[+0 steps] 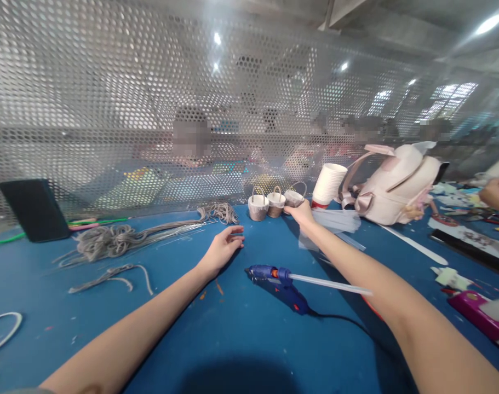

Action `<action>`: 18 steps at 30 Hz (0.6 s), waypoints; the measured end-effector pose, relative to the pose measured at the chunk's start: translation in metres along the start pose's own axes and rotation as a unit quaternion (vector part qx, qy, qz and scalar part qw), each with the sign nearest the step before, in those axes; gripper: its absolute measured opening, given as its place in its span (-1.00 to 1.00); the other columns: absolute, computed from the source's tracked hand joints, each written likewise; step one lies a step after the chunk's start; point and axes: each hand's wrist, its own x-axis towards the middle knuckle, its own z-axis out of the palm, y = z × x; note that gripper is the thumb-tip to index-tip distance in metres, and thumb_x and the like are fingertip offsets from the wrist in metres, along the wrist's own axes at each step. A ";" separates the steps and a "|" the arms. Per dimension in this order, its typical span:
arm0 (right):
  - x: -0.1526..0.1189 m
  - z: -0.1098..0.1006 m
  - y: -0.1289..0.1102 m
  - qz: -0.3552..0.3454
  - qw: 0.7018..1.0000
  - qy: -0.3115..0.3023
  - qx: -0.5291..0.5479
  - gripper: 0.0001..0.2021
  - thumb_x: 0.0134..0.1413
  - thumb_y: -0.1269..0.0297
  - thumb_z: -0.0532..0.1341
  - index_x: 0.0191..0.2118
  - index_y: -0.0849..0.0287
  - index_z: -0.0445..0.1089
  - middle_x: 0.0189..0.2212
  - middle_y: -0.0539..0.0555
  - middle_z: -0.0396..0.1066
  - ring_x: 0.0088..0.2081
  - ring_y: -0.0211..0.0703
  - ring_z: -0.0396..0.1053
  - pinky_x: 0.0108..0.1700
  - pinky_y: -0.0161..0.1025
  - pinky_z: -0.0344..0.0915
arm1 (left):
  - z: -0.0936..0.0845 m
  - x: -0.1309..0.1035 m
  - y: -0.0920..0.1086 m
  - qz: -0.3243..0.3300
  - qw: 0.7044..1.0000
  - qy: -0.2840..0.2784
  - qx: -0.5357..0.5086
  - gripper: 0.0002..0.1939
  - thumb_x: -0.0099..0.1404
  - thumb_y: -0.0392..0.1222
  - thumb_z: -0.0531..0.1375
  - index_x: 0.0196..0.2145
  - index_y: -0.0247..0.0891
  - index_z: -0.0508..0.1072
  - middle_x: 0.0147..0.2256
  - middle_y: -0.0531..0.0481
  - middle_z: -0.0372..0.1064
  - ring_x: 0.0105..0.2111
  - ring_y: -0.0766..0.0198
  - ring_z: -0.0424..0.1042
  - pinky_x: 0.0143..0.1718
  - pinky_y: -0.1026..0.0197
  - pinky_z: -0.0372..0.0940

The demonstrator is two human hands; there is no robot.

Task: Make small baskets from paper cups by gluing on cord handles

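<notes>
Two small handled baskets, a pale one (258,208) and a browner one (276,203), stand side by side near the perforated screen. To their right, my right hand (299,212) is closed on a third small basket (293,198), which tilts and has a thin looped handle. My left hand (224,249) rests over the blue table, fingers loosely apart, holding nothing. Between my forearms lies a blue glue gun (269,273) with a long clear glue stick (327,283) in its back end. Grey cord (109,241) is bundled to the left of my left hand.
A perforated metal screen (130,120) closes off the back. Stacked white paper cups (330,183), clear plastic strips (335,221) and a pale backpack (397,189) stand right. A dark phone (34,210) leans at left. Another person's hand (498,194) shows at far right.
</notes>
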 end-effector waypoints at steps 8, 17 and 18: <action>0.004 -0.003 0.004 0.003 0.997 0.060 -0.041 -0.67 0.20 0.24 0.17 0.06 0.20 0.27 0.00 0.14 0.32 -0.09 -0.07 0.38 -0.09 -0.01 0.36 | 0.000 -0.001 0.001 0.001 1.000 0.004 0.005 -0.70 0.01 -0.24 0.23 -0.23 -0.31 0.43 -0.16 -0.13 0.44 -0.25 0.19 0.46 -0.27 0.13 0.43; -0.014 -0.013 0.004 0.015 1.000 0.013 -0.023 -0.67 0.20 0.23 0.17 0.06 0.20 0.28 0.00 0.14 0.32 -0.09 -0.07 0.38 -0.09 -0.01 0.36 | 0.001 -0.002 0.001 -0.002 1.000 0.005 0.007 -0.70 0.02 -0.26 0.21 -0.22 -0.32 0.44 -0.15 -0.13 0.43 -0.23 0.19 0.46 -0.24 0.13 0.42; -0.018 -0.014 0.003 0.014 1.000 0.000 -0.016 -0.67 0.21 0.23 0.17 0.06 0.20 0.28 0.00 0.14 0.32 -0.08 -0.07 0.37 -0.09 -0.01 0.36 | 0.001 -0.002 0.001 -0.003 1.000 0.005 0.007 -0.70 0.02 -0.27 0.21 -0.22 -0.32 0.44 -0.15 -0.13 0.43 -0.23 0.18 0.46 -0.24 0.12 0.42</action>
